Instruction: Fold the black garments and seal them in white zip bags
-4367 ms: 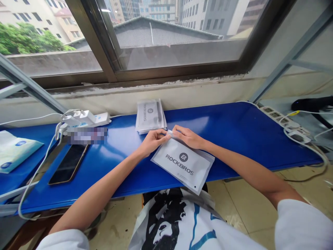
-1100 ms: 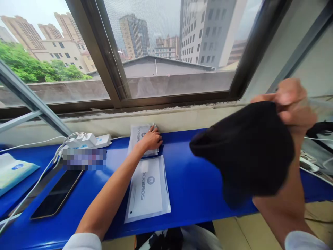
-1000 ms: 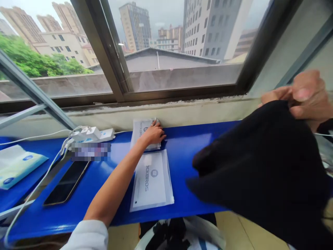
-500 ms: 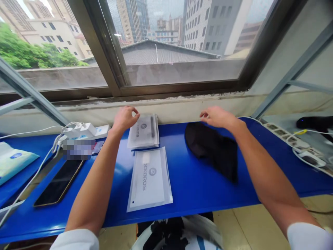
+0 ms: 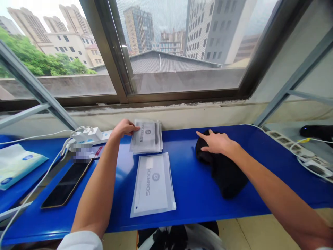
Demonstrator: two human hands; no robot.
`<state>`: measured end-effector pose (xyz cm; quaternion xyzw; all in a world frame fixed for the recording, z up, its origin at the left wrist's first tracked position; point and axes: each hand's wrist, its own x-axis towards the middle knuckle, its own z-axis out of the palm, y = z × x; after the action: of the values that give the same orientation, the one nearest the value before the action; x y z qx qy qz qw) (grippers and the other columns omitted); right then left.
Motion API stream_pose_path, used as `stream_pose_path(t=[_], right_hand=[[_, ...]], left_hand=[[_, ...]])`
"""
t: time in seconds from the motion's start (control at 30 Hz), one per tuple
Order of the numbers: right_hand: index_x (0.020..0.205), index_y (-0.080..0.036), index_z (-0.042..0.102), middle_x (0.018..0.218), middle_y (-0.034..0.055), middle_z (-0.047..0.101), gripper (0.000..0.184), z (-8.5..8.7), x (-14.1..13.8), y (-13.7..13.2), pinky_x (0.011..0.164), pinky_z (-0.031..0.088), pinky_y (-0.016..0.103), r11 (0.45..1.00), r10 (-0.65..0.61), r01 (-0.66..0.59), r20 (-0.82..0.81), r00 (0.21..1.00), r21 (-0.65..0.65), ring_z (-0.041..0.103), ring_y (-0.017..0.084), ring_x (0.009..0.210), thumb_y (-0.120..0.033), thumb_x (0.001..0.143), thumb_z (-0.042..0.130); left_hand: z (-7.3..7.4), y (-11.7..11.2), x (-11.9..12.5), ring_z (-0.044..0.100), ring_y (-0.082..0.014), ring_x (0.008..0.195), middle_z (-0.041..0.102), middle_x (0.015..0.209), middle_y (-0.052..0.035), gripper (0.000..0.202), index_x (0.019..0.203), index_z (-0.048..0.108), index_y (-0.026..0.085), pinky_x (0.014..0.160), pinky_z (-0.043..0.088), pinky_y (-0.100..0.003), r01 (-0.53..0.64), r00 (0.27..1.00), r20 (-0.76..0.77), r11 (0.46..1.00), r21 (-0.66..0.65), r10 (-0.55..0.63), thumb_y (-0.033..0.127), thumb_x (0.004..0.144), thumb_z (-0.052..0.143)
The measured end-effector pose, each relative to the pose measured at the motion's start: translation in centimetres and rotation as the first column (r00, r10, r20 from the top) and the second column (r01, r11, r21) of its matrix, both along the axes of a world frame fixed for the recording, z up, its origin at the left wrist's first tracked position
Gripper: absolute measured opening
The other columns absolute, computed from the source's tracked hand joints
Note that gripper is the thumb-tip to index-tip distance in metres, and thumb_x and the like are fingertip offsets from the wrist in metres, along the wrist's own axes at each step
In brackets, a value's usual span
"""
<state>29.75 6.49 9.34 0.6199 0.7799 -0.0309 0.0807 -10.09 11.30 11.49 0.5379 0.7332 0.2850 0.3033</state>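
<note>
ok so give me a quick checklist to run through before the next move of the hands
1. Left hand at the pouch stack: ok, fingers at its left edge.
2. Right hand on the black cloth: ok, over its far end, fingers spread.
3. Black cloth spread smooth: not ok, bunched up.
4. Single pouch apart from the cloth: ok, blue table shows between them.
5. Single pouch zipped shut: cannot tell.
6. Phone away from the pouches: ok, well to their left.

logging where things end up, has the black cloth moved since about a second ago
Yes, downward: the black cloth was held up then, and now lies on the blue table, partly under the right hand.
</note>
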Motion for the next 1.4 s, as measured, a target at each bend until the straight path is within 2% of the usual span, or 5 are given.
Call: stream_pose_path(t=[0.13, 0.37, 0.63, 1.0, 1.4], right_hand=[[0.158, -0.030, 0.040, 0.141, 0.0150, 0.062, 0.069, 4.4, -3.0, 1.3, 0.105, 0.048, 0.053, 0.974, 0.192, -0.110, -0.465, 0.864, 0.198, 0.061, 0.037, 0.127, -0.057, 0.097, 0.054], [0.114, -0.022, 0.064, 0.096, 0.0051, 0.072, 0.039, 2.8, -9.2, 3.1, 0.062, 0.051, 0.026, 0.942, 0.325, 0.116, -0.943, -0.069, 0.316, 0.066, 0.016, 0.078, -0.056, 0.094, 0.059], [0.085, -0.022, 0.057, 0.055, -0.0061, 0.049, 0.042, 4.2, -9.1, -0.2, 0.049, 0.028, 0.024, 0.875, 0.477, 0.076, -0.878, 0.025, 0.478, 0.037, 0.009, 0.049, -0.061, 0.084, 0.073], [0.068, -0.019, 0.050, 0.063, -0.0033, 0.038, 0.053, 5.2, -9.2, -0.8, 0.052, 0.025, 0.026, 0.870, 0.493, -0.023, -0.868, 0.064, 0.493, 0.033, 0.010, 0.057, -0.065, 0.097, 0.052], [0.059, -0.018, 0.055, 0.054, -0.0025, 0.047, 0.045, 7.3, -6.5, -2.6, 0.051, 0.028, 0.027, 0.870, 0.473, -0.383, -0.749, 0.464, 0.312, 0.042, 0.010, 0.051, -0.040, 0.098, 0.055]], left_hand=[[3.5, -2.2, 1.4, 0.071, -0.0230, 0.082, 0.073, 0.083, -0.0051, 0.050, 0.083, 0.067, 0.017, 0.070, 0.058, -0.031, 0.145, 0.973, 0.166, 0.984, 0.106, -0.162, 0.046, 0.053, 0.093], [6.1, -5.5, 6.6, 0.072, -0.0265, 0.093, 0.074, 0.099, -0.0100, 0.047, 0.098, 0.062, 0.018, 0.080, 0.059, -0.041, 0.437, 0.815, 0.310, 0.870, 0.228, -0.490, 0.038, 0.066, 0.090], [5.9, -7.8, 12.2, 0.069, -0.0194, 0.089, 0.077, 0.091, -0.0054, 0.015, 0.093, 0.075, 0.017, 0.087, 0.054, -0.035, 0.481, 0.874, -0.285, 0.615, 0.625, -0.394, 0.029, 0.084, 0.071], [5.2, -7.8, 14.3, 0.059, -0.0128, 0.068, 0.069, 0.071, -0.0018, 0.015, 0.069, 0.067, 0.016, 0.063, 0.045, -0.025, 0.164, 0.955, 0.027, 0.600, 0.783, -0.296, 0.023, 0.081, 0.072], [5.1, -2.6, 6.8, 0.046, -0.0101, 0.056, 0.059, 0.064, 0.0013, 0.014, 0.069, 0.064, 0.019, 0.053, 0.036, -0.024, -0.303, 0.927, 0.373, 0.488, 0.818, -0.049, 0.022, 0.081, 0.071]])
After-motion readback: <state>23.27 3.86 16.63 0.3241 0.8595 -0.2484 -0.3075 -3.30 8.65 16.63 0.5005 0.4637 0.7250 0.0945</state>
